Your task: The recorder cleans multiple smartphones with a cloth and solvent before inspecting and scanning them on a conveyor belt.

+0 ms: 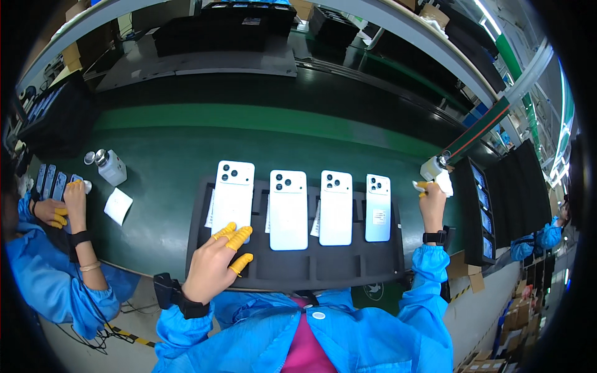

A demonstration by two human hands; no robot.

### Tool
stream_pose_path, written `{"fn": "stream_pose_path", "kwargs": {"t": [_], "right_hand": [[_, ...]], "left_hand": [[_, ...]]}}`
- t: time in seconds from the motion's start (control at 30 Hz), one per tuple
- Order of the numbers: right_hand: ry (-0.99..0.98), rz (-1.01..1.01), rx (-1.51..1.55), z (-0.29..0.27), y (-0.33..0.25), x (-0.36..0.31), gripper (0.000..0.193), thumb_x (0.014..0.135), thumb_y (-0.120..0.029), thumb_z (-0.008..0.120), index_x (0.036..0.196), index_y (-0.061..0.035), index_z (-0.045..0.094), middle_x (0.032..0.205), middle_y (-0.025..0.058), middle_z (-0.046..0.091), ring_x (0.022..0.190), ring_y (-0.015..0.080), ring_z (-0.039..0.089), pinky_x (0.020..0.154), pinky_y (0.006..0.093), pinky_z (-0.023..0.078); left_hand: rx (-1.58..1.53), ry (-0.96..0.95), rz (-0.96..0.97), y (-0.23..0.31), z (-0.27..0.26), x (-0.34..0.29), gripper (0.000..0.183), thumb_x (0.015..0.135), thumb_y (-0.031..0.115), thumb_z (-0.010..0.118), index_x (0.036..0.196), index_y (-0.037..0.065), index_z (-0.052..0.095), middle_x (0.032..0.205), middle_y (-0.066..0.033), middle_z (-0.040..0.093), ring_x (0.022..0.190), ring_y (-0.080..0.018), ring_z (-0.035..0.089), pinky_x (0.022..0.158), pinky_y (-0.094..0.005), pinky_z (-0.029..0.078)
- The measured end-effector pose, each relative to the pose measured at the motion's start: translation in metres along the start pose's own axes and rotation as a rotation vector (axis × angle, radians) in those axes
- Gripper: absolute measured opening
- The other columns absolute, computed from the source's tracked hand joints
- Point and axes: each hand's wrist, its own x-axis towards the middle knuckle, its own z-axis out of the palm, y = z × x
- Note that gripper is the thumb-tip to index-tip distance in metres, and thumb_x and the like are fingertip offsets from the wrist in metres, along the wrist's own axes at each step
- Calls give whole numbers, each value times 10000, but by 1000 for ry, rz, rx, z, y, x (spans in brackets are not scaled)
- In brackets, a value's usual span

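Note:
Four phones lie back side up in a row across a black foam tray [336, 283]. My left hand [214, 261], with yellow finger cots, rests its spread fingertips on the lower end of the leftmost white phone [235, 193]. To its right are a second white phone [288, 214], a third white phone [336, 211] and a bluish phone [377, 202] with a small label. Off the tray's right side, my right hand [432, 202] pinches a small white wipe [418, 185] in its cotted fingers, close to a white dispenser bottle [430, 168].
At left, a co-worker's hands [62, 208] are by several phones. A dispenser bottle [111, 168] and a white paper [117, 206] lie between us. Right of my hand stands a black tray of phones [479, 214]. Beyond the green bench [298, 140] runs a dark belt [249, 93].

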Motion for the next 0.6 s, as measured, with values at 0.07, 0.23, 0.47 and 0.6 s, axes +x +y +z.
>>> {"fn": "stream_pose_path", "kwargs": {"t": [0.07, 0.23, 0.47, 0.6], "right_hand": [[-28, 74, -73, 28, 55, -20, 209, 700, 82, 567, 861, 6, 677, 855, 223, 643, 819, 393, 633, 723, 437, 509], [-262, -40, -175, 22, 62, -39, 417, 713, 62, 594, 1124, -12, 612, 1078, 227, 595, 945, 407, 604, 869, 443, 487], [-190, -314, 759, -97, -156, -57, 602, 727, -86, 764, 1261, 6, 502, 1160, 198, 556, 1095, 328, 545, 874, 411, 482], [-98, -465, 778, -118, -212, -92, 799, 684, -139, 825, 1343, 37, 409, 1261, 227, 503, 1189, 351, 500, 1004, 439, 409]], "left_hand": [[66, -88, 98, 14, -4, 10, 450, 776, 175, 732, 1195, 56, 619, 1122, -190, 639, 1057, -354, 610, 880, -400, 506], [6, -416, 476, 78, 7, 42, 377, 838, 208, 663, 1157, 18, 596, 991, -160, 657, 887, -319, 652, 728, -388, 546], [342, -393, 643, 124, 61, 94, 154, 703, 126, 688, 841, 58, 697, 822, -115, 672, 709, -296, 676, 587, -370, 555], [400, 65, 216, 139, 91, 98, 172, 692, 169, 728, 829, 83, 669, 789, -104, 639, 741, -260, 653, 660, -407, 537]]}}
